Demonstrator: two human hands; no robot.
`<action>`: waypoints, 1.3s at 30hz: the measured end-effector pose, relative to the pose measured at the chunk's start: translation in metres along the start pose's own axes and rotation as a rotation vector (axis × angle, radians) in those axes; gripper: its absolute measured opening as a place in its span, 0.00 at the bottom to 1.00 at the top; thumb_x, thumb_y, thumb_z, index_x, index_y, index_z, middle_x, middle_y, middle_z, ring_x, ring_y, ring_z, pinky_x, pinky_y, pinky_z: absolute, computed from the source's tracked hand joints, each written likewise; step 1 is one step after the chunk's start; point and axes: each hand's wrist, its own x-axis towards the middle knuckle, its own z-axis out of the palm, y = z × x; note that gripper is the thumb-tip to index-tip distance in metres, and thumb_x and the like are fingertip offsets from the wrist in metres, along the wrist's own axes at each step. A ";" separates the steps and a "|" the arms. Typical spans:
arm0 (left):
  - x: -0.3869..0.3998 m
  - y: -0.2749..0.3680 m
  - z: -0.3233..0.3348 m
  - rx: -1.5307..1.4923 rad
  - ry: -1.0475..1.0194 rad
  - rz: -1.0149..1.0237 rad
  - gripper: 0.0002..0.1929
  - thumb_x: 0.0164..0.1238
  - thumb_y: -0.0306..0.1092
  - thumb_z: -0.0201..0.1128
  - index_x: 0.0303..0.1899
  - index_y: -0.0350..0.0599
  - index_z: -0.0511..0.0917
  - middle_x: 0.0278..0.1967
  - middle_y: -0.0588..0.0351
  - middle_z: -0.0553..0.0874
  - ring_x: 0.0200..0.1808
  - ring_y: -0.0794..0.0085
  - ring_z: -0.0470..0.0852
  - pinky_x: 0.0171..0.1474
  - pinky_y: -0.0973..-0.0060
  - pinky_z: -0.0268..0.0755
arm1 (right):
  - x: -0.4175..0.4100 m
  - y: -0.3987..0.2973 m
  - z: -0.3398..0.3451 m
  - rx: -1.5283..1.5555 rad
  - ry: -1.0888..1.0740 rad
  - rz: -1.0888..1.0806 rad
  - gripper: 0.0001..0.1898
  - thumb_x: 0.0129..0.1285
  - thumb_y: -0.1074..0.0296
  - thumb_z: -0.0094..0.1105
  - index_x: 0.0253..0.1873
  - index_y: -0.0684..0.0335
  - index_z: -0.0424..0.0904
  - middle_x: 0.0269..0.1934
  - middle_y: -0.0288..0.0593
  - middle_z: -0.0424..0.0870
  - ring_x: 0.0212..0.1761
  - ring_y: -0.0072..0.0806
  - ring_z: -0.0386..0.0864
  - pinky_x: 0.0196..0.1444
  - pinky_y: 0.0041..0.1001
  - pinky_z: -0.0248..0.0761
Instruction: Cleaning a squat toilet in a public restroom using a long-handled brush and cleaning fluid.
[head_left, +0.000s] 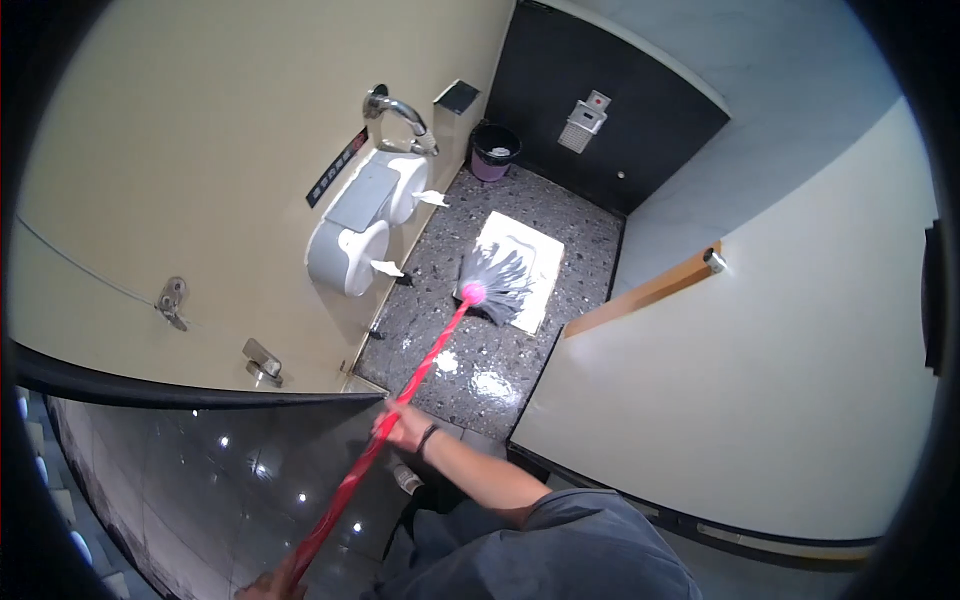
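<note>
A mop with a red, spirally wrapped handle (352, 480) runs from the lower left up to the middle of the view. My right hand (405, 426), with a dark band on its wrist, grips the handle partway along. Lower down, my left hand (271, 586) is closed round the same handle, partly cut off by the bottom edge. Past a pink connector (473, 293), the grey strip mop head (495, 281) is spread over the left part of a white squat toilet pan (544, 262) and the speckled floor (450, 375) beside it.
A double toilet paper dispenser (364, 196) and metal grab bar (405, 112) are on the left wall. A lined waste bin (491, 166) stands in the far corner by a black panel (600, 45). The stall door (712, 405) is at right; a shoe (406, 478) shows below.
</note>
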 end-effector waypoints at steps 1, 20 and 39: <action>-0.016 -0.008 -0.003 0.005 0.003 0.001 0.20 0.52 0.35 0.54 0.49 0.45 0.66 0.36 0.44 0.77 0.31 0.53 0.75 0.30 0.65 0.68 | -0.006 0.027 0.011 -0.014 -0.053 -0.009 0.16 0.59 0.57 0.43 0.32 0.67 0.67 0.26 0.47 0.74 0.29 0.40 0.74 0.34 0.37 0.70; 0.234 0.218 0.013 -1.527 -0.516 0.221 0.24 0.51 0.23 0.52 0.52 0.56 0.63 0.15 0.64 0.67 0.12 0.80 0.66 0.13 0.79 0.58 | 0.084 -0.284 -0.071 -1.589 0.877 -0.102 0.20 0.51 0.60 0.43 0.44 0.69 0.70 0.46 0.58 0.69 0.48 0.43 0.70 0.47 0.35 0.64; 0.327 0.469 -0.199 -0.399 -0.399 0.482 0.31 0.46 0.39 0.53 0.57 0.56 0.54 0.39 0.41 0.75 0.40 0.53 0.74 0.43 0.65 0.66 | -0.037 -0.546 -0.211 -0.426 0.762 -0.034 0.13 0.53 0.62 0.49 0.37 0.67 0.64 0.25 0.50 0.73 0.25 0.41 0.74 0.28 0.42 0.71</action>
